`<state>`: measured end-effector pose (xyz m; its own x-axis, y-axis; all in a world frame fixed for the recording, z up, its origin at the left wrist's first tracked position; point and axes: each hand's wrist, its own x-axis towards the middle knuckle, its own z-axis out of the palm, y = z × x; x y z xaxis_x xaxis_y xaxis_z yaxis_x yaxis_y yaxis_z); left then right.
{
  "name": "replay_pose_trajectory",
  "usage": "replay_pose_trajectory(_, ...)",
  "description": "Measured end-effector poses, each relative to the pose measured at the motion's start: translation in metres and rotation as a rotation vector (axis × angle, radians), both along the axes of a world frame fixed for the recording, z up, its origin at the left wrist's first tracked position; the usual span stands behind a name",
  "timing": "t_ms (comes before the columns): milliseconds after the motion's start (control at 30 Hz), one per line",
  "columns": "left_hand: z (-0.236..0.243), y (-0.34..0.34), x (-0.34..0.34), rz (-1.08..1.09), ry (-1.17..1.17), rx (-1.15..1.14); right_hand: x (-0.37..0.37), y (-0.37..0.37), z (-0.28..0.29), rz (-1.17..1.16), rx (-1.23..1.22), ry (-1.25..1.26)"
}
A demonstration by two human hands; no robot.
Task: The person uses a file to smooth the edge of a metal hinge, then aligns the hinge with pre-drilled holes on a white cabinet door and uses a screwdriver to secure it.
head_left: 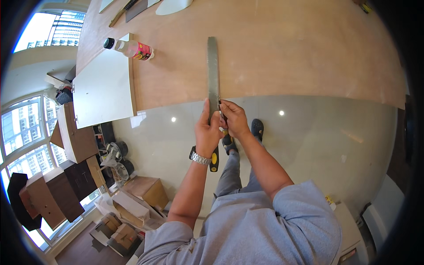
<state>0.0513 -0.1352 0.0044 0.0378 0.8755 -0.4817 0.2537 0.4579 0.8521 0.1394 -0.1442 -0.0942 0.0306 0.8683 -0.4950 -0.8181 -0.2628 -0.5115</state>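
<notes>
A handsaw (213,66) with a long grey blade points away from me, its far end over the wooden tabletop. Fine teeth seem to run along its right edge, and its black-and-yellow handle (214,161) hangs below my left hand. Closed around the blade near the handle, my left hand (208,132) has its fingers along the flat. My right hand (235,118) pinches at the toothed edge, with a small dark tip at the fingertips. A short yellow-and-black part shows under that hand; I cannot make out what tool it belongs to.
The wooden tabletop (282,53) ends just beyond my hands. On its left, a plastic bottle (137,50) with a pink label and dark cap stands beside a white panel (106,88). Farther back lies a brown-handled tool (118,17). Boxes (143,194) and a fan (119,165) stand at lower left.
</notes>
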Motion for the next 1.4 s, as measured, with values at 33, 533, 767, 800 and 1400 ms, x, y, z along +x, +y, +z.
replay_pose_trajectory(33, 0.004, -0.001, -0.001, 0.014, 0.004, 0.033, 0.001, 0.000, -0.002, 0.001, 0.022, 0.049)
replay_pose_trajectory(533, -0.005, -0.074, -0.061, 0.050, -0.022, -0.026, 0.012, 0.002, -0.005, 0.095, 0.067, 0.250)
replay_pose_trajectory(767, -0.009, -0.079, -0.050, -0.016, -0.071, -0.082, 0.008, 0.001, -0.006, 0.052, 0.061, 0.185)
replay_pose_trajectory(800, -0.009, -0.080, -0.050, -0.011, -0.081, -0.087, 0.007, 0.000, -0.007, 0.044, 0.064, 0.168)
replay_pose_trajectory(1400, -0.002, -0.034, -0.012, 0.003, -0.027, -0.083, 0.005, 0.000, 0.000, 0.026, 0.010, 0.038)
